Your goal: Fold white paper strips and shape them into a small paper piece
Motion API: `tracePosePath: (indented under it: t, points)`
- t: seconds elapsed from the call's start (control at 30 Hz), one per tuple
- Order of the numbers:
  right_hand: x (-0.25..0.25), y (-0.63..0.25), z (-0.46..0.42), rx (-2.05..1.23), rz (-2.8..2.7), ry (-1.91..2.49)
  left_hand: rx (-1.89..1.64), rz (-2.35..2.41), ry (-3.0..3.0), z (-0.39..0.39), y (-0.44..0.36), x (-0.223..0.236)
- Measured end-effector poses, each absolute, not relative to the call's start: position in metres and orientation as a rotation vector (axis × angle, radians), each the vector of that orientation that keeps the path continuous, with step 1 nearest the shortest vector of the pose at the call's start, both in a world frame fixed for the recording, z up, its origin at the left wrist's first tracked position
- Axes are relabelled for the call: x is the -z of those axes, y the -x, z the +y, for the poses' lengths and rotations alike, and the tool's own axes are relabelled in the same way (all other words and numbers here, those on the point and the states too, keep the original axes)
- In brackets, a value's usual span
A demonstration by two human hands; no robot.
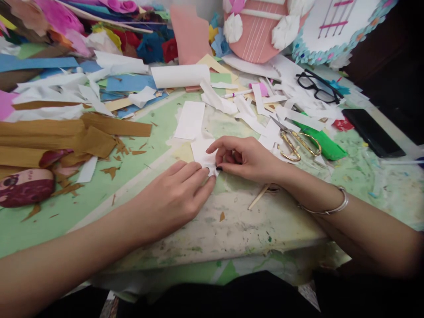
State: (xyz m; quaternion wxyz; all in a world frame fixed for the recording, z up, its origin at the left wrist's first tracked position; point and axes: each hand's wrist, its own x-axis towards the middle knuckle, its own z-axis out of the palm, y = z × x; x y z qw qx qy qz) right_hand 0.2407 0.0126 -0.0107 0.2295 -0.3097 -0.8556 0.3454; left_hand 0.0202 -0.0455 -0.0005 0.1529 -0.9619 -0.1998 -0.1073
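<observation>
Paper piece (201,151), white, located on table (238,223) near center.
Rested left hand (179,194) palm down, fingers slightly bent, tips at the paper's near edge; could not tell whether pinching or merely pressing. Curled right hand (250,159) at the right edge, forefinger arched clear of thumb, thumb tip at near corner; could not confirm a closed hold on the paper. Found white rectangle (190,120) just beyond the paper piece, gold-handled scissors (286,129) to the right of right hand, thin wooden stick (258,197) below right wrist, and brown paper (39,134) at far left.
</observation>
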Motion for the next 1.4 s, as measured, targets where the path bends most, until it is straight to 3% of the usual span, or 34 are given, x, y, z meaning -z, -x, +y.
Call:
tracePosePath:
  t: [1.4]
  points:
    - [0.0115, -0.2366, 0.0104, -0.890, -2.336, 0.897, 0.429, -0.616, 2.881, -0.0404, -0.0174, 0.0068]
